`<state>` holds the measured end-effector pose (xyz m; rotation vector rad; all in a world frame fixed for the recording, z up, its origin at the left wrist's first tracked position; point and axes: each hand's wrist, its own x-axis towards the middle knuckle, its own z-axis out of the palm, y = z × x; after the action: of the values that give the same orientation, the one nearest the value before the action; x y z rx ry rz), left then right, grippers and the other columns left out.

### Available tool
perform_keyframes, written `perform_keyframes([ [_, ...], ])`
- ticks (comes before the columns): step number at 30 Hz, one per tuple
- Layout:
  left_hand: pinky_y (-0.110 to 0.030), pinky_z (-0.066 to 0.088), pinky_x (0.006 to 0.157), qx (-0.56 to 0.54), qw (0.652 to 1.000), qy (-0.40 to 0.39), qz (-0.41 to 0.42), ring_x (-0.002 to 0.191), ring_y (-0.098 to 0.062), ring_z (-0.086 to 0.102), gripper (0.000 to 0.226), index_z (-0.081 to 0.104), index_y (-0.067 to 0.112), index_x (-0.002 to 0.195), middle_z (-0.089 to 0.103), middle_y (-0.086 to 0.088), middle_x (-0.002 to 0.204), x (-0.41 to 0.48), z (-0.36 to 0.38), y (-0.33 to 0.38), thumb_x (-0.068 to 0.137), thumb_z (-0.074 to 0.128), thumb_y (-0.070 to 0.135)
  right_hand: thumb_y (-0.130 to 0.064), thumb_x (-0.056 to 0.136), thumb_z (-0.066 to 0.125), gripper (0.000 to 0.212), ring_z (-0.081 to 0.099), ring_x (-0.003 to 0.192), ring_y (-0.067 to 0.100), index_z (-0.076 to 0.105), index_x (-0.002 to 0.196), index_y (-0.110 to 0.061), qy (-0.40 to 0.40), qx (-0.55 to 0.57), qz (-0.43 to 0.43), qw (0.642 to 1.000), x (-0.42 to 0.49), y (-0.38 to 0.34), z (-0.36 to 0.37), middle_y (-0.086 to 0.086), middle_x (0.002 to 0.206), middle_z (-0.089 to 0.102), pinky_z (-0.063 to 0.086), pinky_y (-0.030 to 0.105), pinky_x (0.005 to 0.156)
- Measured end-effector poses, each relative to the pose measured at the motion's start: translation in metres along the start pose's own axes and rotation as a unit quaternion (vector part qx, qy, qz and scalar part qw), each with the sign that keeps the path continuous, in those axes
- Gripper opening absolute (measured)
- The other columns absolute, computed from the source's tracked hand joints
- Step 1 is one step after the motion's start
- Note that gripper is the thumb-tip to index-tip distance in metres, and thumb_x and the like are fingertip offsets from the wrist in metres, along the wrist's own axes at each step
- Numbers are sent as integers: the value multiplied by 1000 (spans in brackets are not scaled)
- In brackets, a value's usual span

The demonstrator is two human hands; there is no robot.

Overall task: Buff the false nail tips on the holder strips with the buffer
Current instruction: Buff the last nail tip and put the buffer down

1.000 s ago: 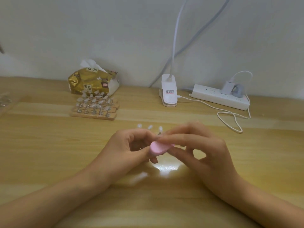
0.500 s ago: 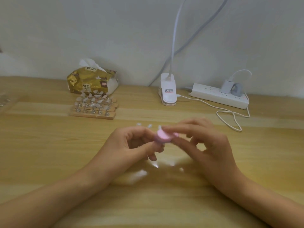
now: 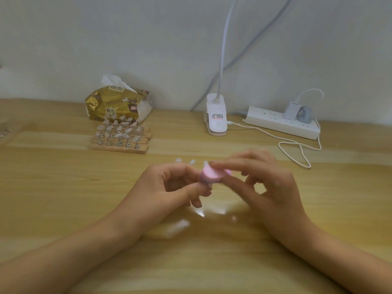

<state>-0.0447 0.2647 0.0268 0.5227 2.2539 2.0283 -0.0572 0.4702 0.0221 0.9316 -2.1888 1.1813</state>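
My left hand (image 3: 169, 187) holds a holder strip above the wooden table; the strip itself is hidden by my fingers, and only its pale false nail tips (image 3: 192, 161) stick up behind them. My right hand (image 3: 267, 187) pinches a small pink buffer (image 3: 213, 176) between thumb and forefinger and lays it against the rightmost tip. A stack of wooden holder strips (image 3: 118, 147) carrying several more nail tips sits at the back left of the table.
A gold tissue pack (image 3: 115, 107) stands behind the stacked strips. A white clip lamp base (image 3: 216, 119) sits at the back centre. A white power strip (image 3: 280, 123) with a plugged charger and a looping white cable (image 3: 297, 153) lies at the back right.
The pink buffer has moved up and slightly right against the nail tip, turning from edge-down to flatter. My left hand has stayed almost in place.
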Motion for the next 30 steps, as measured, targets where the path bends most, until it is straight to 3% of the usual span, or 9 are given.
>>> perform_keyframes([
  [6,-20,52,65,-5,1000,0,3,64,-10,67,9,76,20,85,75,-3,77,-1,1,0,78,76,26,-26,90,72,20,58,93,20,74,109,-30,4,2,13,1000,0,1,0,-11,101,70,45,21,63],
  [8,-17,51,64,-8,1000,-7,3,64,-9,66,7,77,21,84,74,0,73,-1,1,0,78,76,25,-26,91,69,20,59,91,19,73,110,-29,-11,-13,-36,999,-1,0,0,-11,102,69,45,23,65],
  [12,-17,51,61,-15,1000,6,-1,64,-9,66,14,77,18,85,75,-4,78,0,0,1,76,82,28,-28,89,72,20,57,93,19,73,109,-34,9,9,18,1000,0,1,0,-12,99,69,45,20,61],
  [15,-17,49,56,-24,1000,10,-7,62,-8,63,28,77,13,85,73,-6,75,1,0,1,69,76,35,-27,90,72,21,58,91,20,73,110,-33,-2,-5,-13,1000,-1,1,1,-12,98,69,45,22,60],
  [18,-18,50,56,-22,1000,2,-7,63,-8,64,16,77,16,85,75,-7,79,1,1,-1,76,78,29,-25,89,72,23,58,94,20,73,109,-36,13,12,23,1000,0,1,1,-13,99,69,46,21,60],
  [21,-17,49,56,-20,1000,1,-6,60,-7,63,17,77,14,84,73,-8,74,0,0,0,73,75,28,-26,90,71,21,58,91,20,72,110,-32,-6,-1,-31,999,-1,0,2,-11,100,69,46,23,61],
  [24,-18,50,55,-27,1000,-3,-2,62,-8,64,9,77,18,82,75,-6,77,1,0,-1,77,79,26,-26,89,72,21,58,93,20,73,108,-34,16,19,25,999,-1,1,0,-10,98,69,46,23,60],
  [28,-17,49,56,-17,1000,-12,0,60,-6,62,11,77,21,82,72,-3,71,0,0,-2,74,76,27,-28,92,69,19,59,92,20,72,110,-30,-18,0,-45,999,-2,1,1,-10,101,69,46,24,63],
  [30,-17,49,56,-22,1000,-6,0,60,-6,63,11,77,20,83,74,-4,75,0,-1,-3,74,76,27,-28,92,71,17,58,89,21,74,108,-32,5,24,22,999,-1,5,-1,-11,99,70,47,25,61],
])
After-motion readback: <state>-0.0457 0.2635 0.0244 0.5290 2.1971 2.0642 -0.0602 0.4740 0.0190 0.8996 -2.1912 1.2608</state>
